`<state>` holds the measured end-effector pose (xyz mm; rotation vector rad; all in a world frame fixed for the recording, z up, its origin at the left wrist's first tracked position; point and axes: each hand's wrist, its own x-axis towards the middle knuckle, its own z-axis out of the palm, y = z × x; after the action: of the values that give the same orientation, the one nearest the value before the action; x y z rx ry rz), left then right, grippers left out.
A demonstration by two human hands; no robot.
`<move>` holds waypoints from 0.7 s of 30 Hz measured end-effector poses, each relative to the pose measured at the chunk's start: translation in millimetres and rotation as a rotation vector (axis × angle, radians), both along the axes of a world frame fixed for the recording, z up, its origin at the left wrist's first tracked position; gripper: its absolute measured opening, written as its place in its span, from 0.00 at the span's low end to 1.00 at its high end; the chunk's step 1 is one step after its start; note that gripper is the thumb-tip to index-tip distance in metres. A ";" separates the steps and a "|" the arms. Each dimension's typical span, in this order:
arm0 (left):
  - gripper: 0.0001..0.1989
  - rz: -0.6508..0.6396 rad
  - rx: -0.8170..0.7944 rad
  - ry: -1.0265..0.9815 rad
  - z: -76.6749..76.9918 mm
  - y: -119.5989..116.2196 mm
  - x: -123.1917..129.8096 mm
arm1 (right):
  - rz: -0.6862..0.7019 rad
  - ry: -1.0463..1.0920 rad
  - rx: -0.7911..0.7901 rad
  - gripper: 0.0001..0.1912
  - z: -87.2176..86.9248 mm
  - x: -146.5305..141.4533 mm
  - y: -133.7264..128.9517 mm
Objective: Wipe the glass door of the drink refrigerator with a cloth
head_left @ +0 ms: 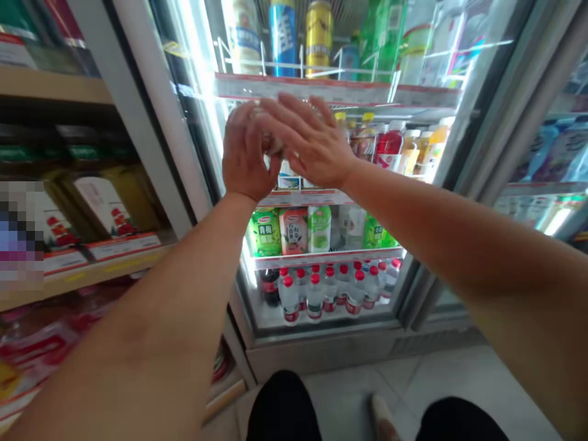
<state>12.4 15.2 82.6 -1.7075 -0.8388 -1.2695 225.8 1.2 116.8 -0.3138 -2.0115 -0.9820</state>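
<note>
Both my hands reach into a lit drinks fridge, in front of its middle shelf. My left hand (245, 153) has its fingers curled, with the thumb bent toward the other hand; a small pale thing shows blurred by its fingertips, too smeared to name. My right hand (319, 144) lies close beside it, its fingers stretched to the left and forward, partly over the left fingers. Behind them is a row of bottles, among them a red drink bottle (389, 146) and an orange drink bottle (436, 147). My hands hide the left part of that row.
Above stand a blue can (282, 38) and a gold can (318, 38) behind a wire rail. Lower down are a green carton (266, 233), a pink carton (294, 233) and several red-capped water bottles (315, 297). A shelf of oil bottles (103, 199) borders the left; metal door frames the right.
</note>
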 end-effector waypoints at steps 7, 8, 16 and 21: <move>0.28 -0.129 0.052 0.018 1.8 4.0 -5.0 | -0.011 -0.043 -0.047 0.23 -2.5 -8.2 20.6; 0.29 -0.130 0.039 0.047 2.4 3.2 -5.3 | -0.036 -0.054 -0.027 0.21 -4.0 -4.0 21.7; 0.30 -0.019 0.052 0.082 0.3 -9.1 5.1 | -0.335 -0.106 0.135 0.18 10.6 70.3 20.8; 0.30 0.012 -0.005 0.063 1.0 -11.7 8.3 | -0.360 0.118 0.044 0.21 14.8 104.2 23.8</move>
<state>20.7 3.5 83.6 -1.7349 -0.8141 -1.2003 329.9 25.1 131.5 -0.7114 -1.8584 -1.1960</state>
